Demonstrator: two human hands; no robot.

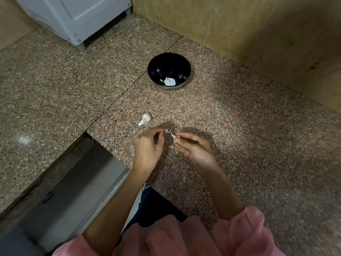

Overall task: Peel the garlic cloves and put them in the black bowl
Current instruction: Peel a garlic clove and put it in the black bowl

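- Right hand [193, 148]: raised just above the desk, fingers curled, thumb and fingertips pinching a garlic clove [174, 137]; a thin wisp of skin stands up from the clove's top end.
- Left hand [148, 146]: level with the right and just beside it, fingers curled, fingertips pinching a small pale scrap of peel [167, 131]. The scrap lies in the narrow gap between the two hands; whether it is still joined to the clove cannot be told.
- Forearms: both bare, coming up from loose pink sleeves [247, 230] at the bottom edge of the view.
- Garlic bulb remnant [145, 119]: white, stalk pointing toward the near left, lying on the desk just beyond the left hand, touching neither hand.
- Black bowl [168, 60]: round and glossy, standing upright on the desk well beyond the hands, near the back wall.
- Bowl contents: one pale yellowish peeled clove [167, 80] on the bottom, with a white patch around it that may be skin or a reflection.
- Desk [239, 135]: speckled brown-pink granite, a seam line running diagonally past the bowl's left side.
- Wooden panel [249, 28]: light plywood wall rising behind and to the right of the desk.
- White appliance [73, 17]: pale grey-white casing at the upper left, standing on the granite surface on short feet.
- Steel basin [73, 182]: a sunken grey recess at the lower left, beside the desk edge.
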